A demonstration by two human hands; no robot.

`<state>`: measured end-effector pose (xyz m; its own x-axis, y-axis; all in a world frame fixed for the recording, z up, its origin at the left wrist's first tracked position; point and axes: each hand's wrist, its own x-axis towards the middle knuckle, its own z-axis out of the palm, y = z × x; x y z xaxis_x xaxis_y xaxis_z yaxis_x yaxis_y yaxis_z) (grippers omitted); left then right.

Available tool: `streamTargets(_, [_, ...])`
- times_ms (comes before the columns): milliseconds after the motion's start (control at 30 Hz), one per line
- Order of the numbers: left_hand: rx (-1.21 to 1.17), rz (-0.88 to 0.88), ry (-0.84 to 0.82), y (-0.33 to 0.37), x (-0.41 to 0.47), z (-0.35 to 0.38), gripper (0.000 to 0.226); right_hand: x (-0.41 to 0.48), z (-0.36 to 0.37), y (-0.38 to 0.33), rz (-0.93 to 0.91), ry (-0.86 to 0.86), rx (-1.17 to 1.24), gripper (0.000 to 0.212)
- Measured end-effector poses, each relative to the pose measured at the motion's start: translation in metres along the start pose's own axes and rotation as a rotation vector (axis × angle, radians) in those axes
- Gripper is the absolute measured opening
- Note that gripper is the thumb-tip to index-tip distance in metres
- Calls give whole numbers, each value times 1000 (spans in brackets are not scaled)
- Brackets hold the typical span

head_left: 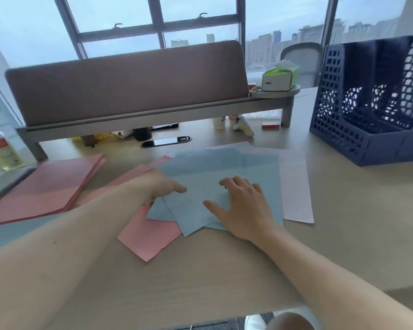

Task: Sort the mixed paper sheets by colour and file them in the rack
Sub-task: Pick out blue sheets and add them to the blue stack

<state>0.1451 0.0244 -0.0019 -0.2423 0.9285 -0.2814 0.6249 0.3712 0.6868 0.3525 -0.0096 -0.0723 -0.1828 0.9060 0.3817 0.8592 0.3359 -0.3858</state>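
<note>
Right hand (243,206): we press it flat, fingers loose, on the blue sheets (212,167).
Left hand (162,186): on their left edge; we cannot tell if it pinches.
Pink sheets (148,236): under our left hand.
File rack (367,144): far right of our right hand.

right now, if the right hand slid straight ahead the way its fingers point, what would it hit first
The right hand rests on the light blue paper sheets; past their far edge the wooden desk looks free until, probably, the small white cup under the grey shelf.
</note>
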Motion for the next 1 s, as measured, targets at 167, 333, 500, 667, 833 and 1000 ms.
streamTargets(167, [-173,-157,-47,-5,7,-8,36,1,1,1,29,3,42,67])
streamTargets(333, [-287,-185,-122,0,11,-14,24,5,3,3,80,-2,61,64])
streamTargets(500, [-273,-145,-81,-1,12,-6,36,4,2,5,81,-4,91,65])
streamTargets(667, [-322,-117,-50,-1,8,-11,24,4,2,4,73,-6,85,61])
streamTargets(833, [-407,-16,-33,-6,7,-3,27,4,2,4,75,3,80,60])
streamTargets(1000, [-275,112,-36,-13,6,10,27,3,2,4,76,7,77,59])
